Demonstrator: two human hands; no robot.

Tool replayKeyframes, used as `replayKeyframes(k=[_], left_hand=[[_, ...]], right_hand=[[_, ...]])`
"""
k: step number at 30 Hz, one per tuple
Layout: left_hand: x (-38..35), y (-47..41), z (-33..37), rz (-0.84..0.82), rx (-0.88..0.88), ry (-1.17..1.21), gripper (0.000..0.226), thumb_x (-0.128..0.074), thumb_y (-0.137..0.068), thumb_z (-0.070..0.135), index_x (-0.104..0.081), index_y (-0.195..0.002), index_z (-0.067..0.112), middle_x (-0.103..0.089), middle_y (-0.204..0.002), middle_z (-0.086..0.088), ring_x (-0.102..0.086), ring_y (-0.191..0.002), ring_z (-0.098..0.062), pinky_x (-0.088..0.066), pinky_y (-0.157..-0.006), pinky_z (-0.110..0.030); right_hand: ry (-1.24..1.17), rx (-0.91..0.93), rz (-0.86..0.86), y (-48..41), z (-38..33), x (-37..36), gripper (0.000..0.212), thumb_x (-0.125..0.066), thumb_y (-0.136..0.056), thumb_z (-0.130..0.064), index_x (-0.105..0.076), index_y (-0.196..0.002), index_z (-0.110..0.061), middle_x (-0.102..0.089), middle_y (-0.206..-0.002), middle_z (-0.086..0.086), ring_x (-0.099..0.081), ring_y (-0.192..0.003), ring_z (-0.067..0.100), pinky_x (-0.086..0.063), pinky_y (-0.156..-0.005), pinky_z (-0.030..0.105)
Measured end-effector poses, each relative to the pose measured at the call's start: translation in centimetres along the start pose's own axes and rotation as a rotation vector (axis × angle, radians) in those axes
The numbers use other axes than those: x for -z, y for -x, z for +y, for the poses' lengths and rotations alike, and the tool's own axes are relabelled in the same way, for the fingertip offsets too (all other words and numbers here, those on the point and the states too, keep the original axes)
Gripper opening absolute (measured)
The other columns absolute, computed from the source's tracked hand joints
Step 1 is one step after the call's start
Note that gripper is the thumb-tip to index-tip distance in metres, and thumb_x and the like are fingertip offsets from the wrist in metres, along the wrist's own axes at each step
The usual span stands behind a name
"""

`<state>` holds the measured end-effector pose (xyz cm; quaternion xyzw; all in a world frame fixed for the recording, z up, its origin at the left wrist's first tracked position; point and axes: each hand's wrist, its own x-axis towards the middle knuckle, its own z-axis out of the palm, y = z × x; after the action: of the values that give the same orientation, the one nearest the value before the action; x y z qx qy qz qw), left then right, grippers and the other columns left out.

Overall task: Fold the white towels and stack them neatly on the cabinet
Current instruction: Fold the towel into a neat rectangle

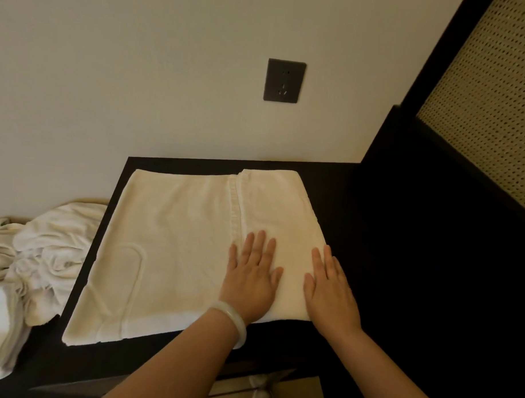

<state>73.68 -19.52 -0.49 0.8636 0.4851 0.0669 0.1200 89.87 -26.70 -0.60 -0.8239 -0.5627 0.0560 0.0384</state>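
A white towel (170,240) lies spread on the black cabinet top (358,232), its right third folded over into a thicker layer with a hemmed edge running front to back. My left hand (252,276), with a pale bangle on the wrist, presses flat on that folded part with straight fingers. My right hand (329,290) lies flat along the towel's right folded edge, half on the cabinet. A heap of crumpled white towels (45,250) sits to the left of the cabinet, lower down.
The cabinet stands against a cream wall with a dark socket plate (284,80). A black frame with a woven cane panel (496,102) rises at the right. Bare black cabinet surface extends right of the towel.
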Motion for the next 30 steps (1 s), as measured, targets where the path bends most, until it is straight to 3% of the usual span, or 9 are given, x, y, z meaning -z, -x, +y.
replayKeyframes(k=[5,9,11,13,14,16,19,26,30], left_hand=[[-0.1,0.7,-0.5,0.031,-0.040,0.007,0.066,0.005,-0.097,0.055,0.011,-0.156,0.028,0.024,-0.161,0.005,0.025,-0.148,-0.017,0.016,-0.120,-0.042],[0.0,1.2,-0.3,0.032,0.002,0.051,0.066,0.006,-0.095,0.055,0.014,-0.156,0.028,0.027,-0.161,0.003,0.029,-0.146,-0.018,0.016,-0.120,-0.044],[0.2,1.1,-0.2,0.005,0.021,0.039,0.064,-0.001,-0.099,0.052,0.012,-0.156,0.026,0.025,-0.162,0.001,0.026,-0.148,-0.022,0.013,-0.121,-0.046],[0.8,0.2,0.1,-0.006,0.062,0.023,0.062,-0.011,-0.102,0.047,0.001,-0.158,0.022,0.013,-0.165,-0.005,0.016,-0.151,-0.027,0.011,-0.121,-0.047],[1.3,-0.7,0.3,0.009,0.081,0.027,0.061,-0.015,-0.103,0.044,-0.006,-0.158,0.019,0.006,-0.165,-0.007,0.010,-0.152,-0.028,0.010,-0.120,-0.048],[2.5,-3.0,0.5,0.054,0.105,0.054,0.060,-0.015,-0.104,0.043,-0.010,-0.157,0.017,0.002,-0.166,-0.007,0.009,-0.152,-0.027,0.010,-0.120,-0.049],[3.4,-5.9,-0.6,0.007,0.117,0.063,0.061,-0.011,-0.104,0.049,0.004,-0.158,0.025,0.016,-0.164,-0.003,0.020,-0.149,-0.026,0.010,-0.120,-0.055],[1.2,-6.3,-2.3,0.024,0.133,0.025,0.061,-0.010,-0.103,0.052,0.009,-0.156,0.031,0.019,-0.163,0.000,0.020,-0.150,-0.025,0.008,-0.119,-0.056],[1.3,-6.3,-2.3,0.030,0.145,0.046,0.060,-0.010,-0.103,0.050,0.010,-0.156,0.030,0.019,-0.163,0.001,0.021,-0.149,-0.023,0.009,-0.119,-0.054]], right_hand=[[0.090,0.081,0.024,-0.7,-0.1,1.8,0.066,-0.011,-0.099,-0.049,-0.018,-0.156,-0.017,-0.006,-0.166,0.004,0.001,-0.152,0.020,0.003,-0.122,0.039],[0.020,0.177,-0.128,-3.1,-1.4,2.5,0.066,-0.014,-0.102,-0.053,0.005,-0.158,-0.022,0.010,-0.165,-0.003,0.014,-0.150,0.009,0.013,-0.121,0.036],[0.063,0.181,-0.167,-4.2,-1.6,3.5,0.064,-0.016,-0.101,-0.055,-0.020,-0.156,-0.021,-0.017,-0.164,0.000,-0.010,-0.151,0.013,0.004,-0.123,0.041],[0.047,0.188,-0.045,-6.1,-2.2,5.5,0.061,-0.013,-0.098,-0.053,-0.055,-0.131,-0.024,-0.055,-0.137,-0.002,-0.045,-0.134,0.018,-0.011,-0.122,0.045],[0.013,0.192,0.019,-7.4,-2.7,6.4,0.059,-0.015,-0.099,-0.051,-0.058,-0.126,-0.023,-0.059,-0.131,-0.001,-0.049,-0.130,0.020,-0.016,-0.121,0.044],[-0.026,0.212,0.069,-10.2,-3.8,7.3,0.054,-0.025,-0.103,-0.046,-0.041,-0.146,-0.017,-0.042,-0.151,0.005,-0.032,-0.144,0.022,-0.015,-0.123,0.041],[0.003,0.301,0.037,-14.8,-6.1,6.9,0.060,-0.028,-0.105,-0.043,-0.012,-0.158,-0.019,-0.008,-0.166,0.005,-0.001,-0.153,0.021,-0.002,-0.124,0.041],[0.028,0.173,-0.124,-22.2,-5.3,1.7,0.062,-0.017,-0.102,-0.055,0.001,-0.157,-0.033,0.009,-0.166,-0.004,0.012,-0.152,0.020,0.001,-0.121,0.055],[0.075,0.149,-0.116,-22.5,-6.0,2.0,0.064,-0.014,-0.100,-0.058,0.003,-0.157,-0.034,0.010,-0.166,-0.003,0.014,-0.151,0.025,0.008,-0.118,0.061]])
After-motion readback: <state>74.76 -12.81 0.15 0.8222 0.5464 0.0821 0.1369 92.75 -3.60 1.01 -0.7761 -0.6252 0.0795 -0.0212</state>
